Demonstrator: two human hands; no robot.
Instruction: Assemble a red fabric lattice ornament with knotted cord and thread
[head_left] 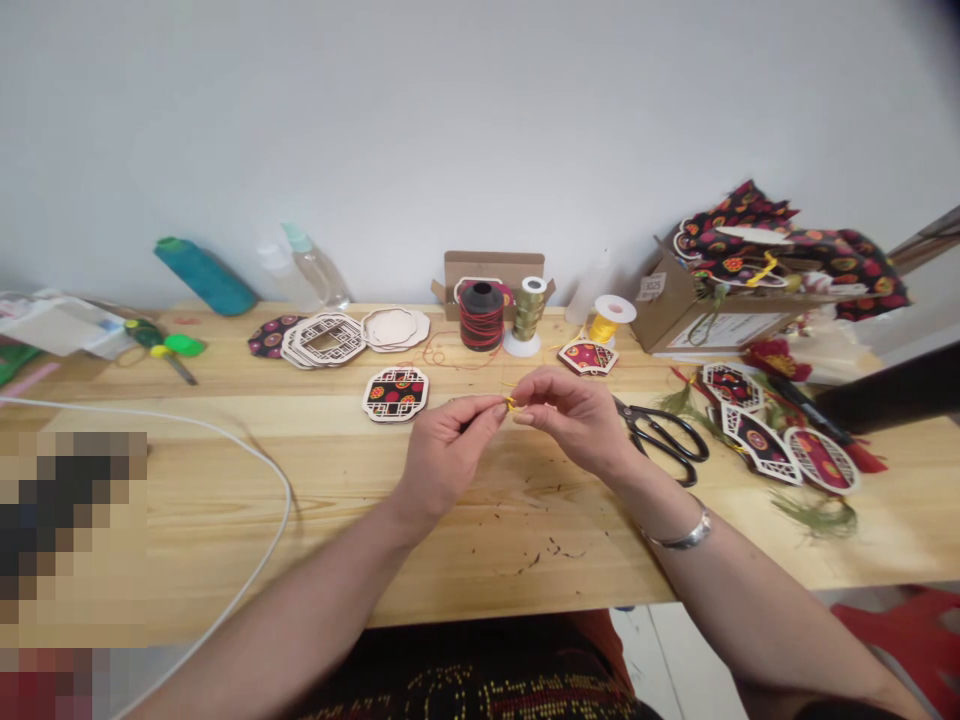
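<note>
A short piece of yellow cord point(511, 404) is pinched between my two hands above the middle of the table. My left hand point(454, 445) grips it with thumb and forefinger pressed together. My right hand point(574, 415), a silver bangle on its wrist, pinches the cord from the other side. Most of the cord is hidden by the fingertips. Left of my hands lies a wood-framed ornament point(396, 394) backed with black patterned fabric. Black-handled scissors point(666, 438) rest on the table beside my right wrist. Behind my hands stands a spool of yellow cord point(609, 318).
A dark red thread spool point(481, 318) and a gold thread spool point(528, 315) stand at the back. Stacked wooden frames point(324, 340) lie left of them. A cardboard box point(675, 300) of fabric stands back right, near finished ornaments point(822, 460). A white cable point(279, 470) crosses the left side.
</note>
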